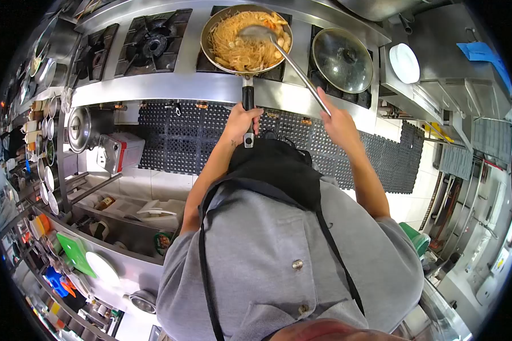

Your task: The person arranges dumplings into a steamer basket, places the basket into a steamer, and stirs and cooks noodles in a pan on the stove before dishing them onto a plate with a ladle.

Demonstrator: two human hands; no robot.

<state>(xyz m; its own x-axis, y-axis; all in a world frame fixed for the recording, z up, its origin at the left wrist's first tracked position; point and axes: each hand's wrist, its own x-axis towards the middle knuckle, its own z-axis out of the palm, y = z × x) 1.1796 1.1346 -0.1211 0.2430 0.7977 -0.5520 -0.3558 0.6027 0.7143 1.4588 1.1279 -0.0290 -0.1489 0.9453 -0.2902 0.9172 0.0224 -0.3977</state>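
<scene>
A frying pan point(206, 52) full of thin noodles point(230, 42) with pale chunks and orange bits sits over a burner at the top of the view. My left hand point(242, 123) is wrapped round its black handle point(248, 99). In my right hand point(339, 120) is the long metal handle of a ladle point(296, 66), which slants up and left into the pan. The ladle's rounded head point(256, 32) rests among the noodles, its underside hidden.
A glass lid point(342, 59) lies on the burner right of the pan. Bare burner grates point(154, 45) are to the left. White plates point(404, 63) stand on the steel counter at right. Black perforated mats point(170, 136) cover the floor below the stove's front edge point(159, 91).
</scene>
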